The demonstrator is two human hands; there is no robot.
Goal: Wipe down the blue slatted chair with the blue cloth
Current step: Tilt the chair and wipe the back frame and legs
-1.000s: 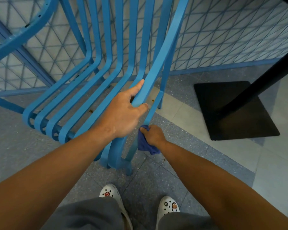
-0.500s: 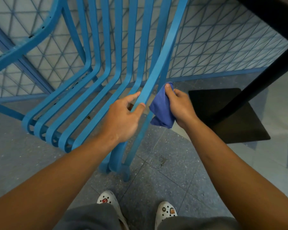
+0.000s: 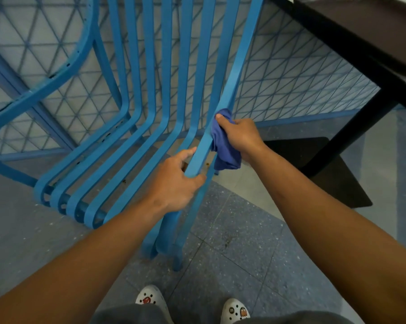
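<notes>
Since half a second ago the right hand point(image 3: 240, 139) has carried the blue cloth point(image 3: 224, 146) further up the outermost slat, and the view has tipped upward so a dark worktop point(image 3: 361, 31) now fills the upper right corner. Judging by this, the step in hand is wiping the right edge slat of the blue slatted chair point(image 3: 136, 94), which stands on the speckled floor point(image 3: 244, 249) against a lattice wall. The right grip is pressed together around the bunched cloth, thumb on top, pinching it against the slat's outer edge, with loose fabric hanging below the palm. The left hand point(image 3: 176, 183) curls its fingers over the same slat lower down, thumb underneath, seemingly bracing the chair; both forearms reach forward and slightly inward. Next, the cloth probably needs to slide along the slat toward the backrest top with steady pressure, then move to the neighbouring slats, which look untouched so far.
</notes>
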